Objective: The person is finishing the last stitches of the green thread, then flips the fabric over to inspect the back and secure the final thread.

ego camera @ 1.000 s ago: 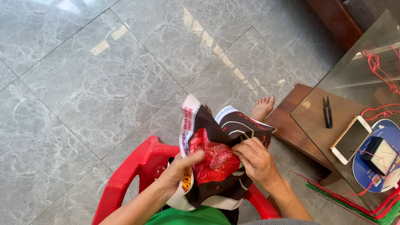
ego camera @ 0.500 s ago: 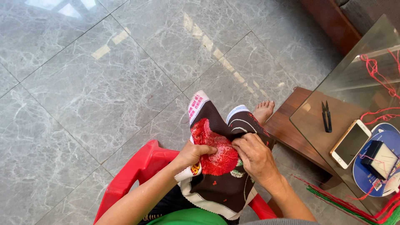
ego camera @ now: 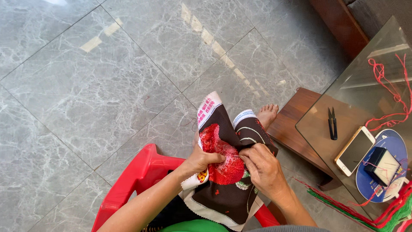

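Observation:
A dark brown embroidery cloth (ego camera: 227,195) with a red stitched flower (ego camera: 225,165) and white printed edges lies over my lap. My left hand (ego camera: 199,161) grips the cloth's left side, thumb resting on the red patch. My right hand (ego camera: 264,169) pinches the cloth at the flower's right edge, fingers curled tight. Any needle between the fingers is too small to make out. The cloth's upper end folds up toward my bare foot (ego camera: 267,115).
I sit on a red plastic chair (ego camera: 133,184) over grey marble floor tiles. At the right stands a glass-topped table (ego camera: 356,94) with black thread snips (ego camera: 332,123), a white phone (ego camera: 354,150), a blue round plate (ego camera: 388,169), red thread (ego camera: 388,86) and green thread bundles (ego camera: 343,206).
The cloth and both hands have shifted slightly; the folded top now stands up more, and the right hand has closed in on the flower's edge.

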